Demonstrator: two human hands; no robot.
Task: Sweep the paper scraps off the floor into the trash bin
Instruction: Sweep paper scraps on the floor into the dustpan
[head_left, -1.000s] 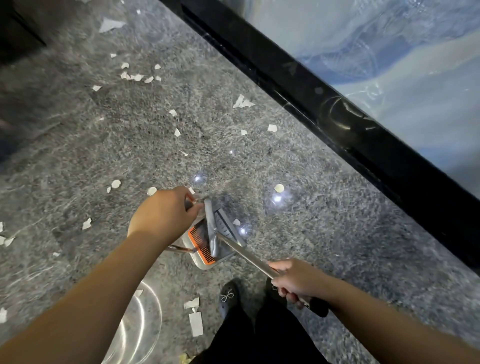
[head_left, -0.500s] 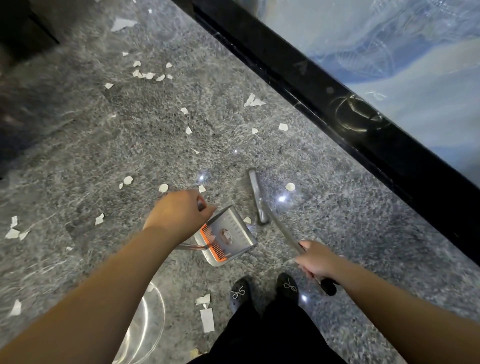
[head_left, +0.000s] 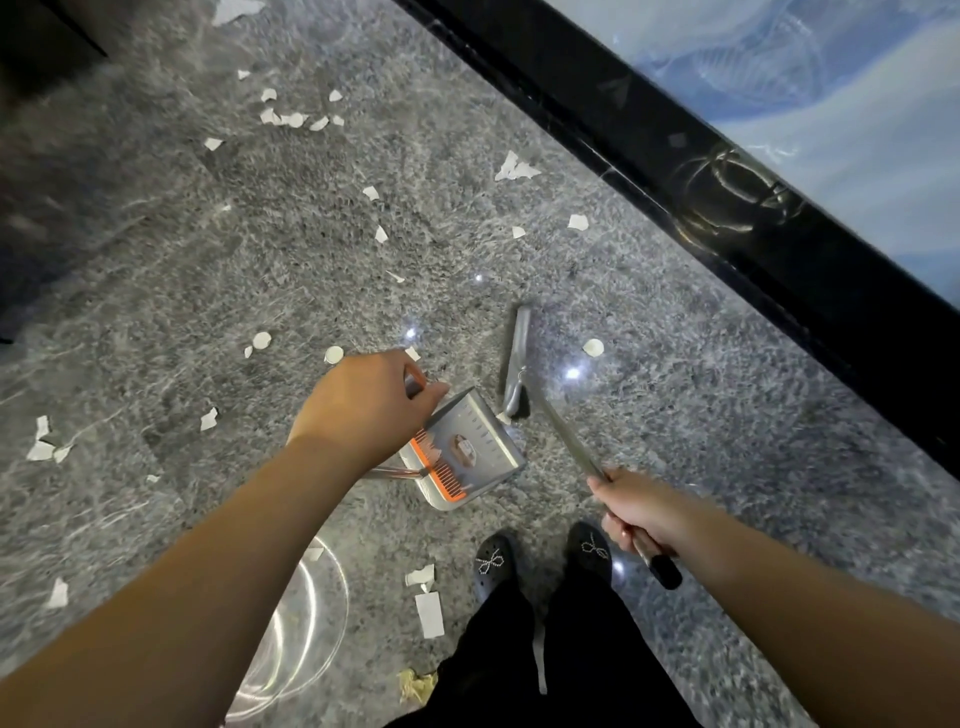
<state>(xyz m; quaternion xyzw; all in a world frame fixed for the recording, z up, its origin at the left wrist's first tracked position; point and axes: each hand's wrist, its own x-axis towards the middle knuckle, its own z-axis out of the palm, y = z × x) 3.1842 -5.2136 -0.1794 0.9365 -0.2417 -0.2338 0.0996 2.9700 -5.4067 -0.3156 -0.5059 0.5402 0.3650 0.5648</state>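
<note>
Left hand (head_left: 371, 402) grips dustpan (head_left: 470, 447) handle; right hand (head_left: 641, 512) curled round broom (head_left: 519, 371) handle. Broom head just beyond dustpan mouth. Paper scraps (head_left: 291, 118) scattered beyond dustpan: light, flimsy, likely flutter, so sweep gently.

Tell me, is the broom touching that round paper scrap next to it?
Apart. The head view shows bare grey floor between the broom head and the round paper scrap to its right.
</note>
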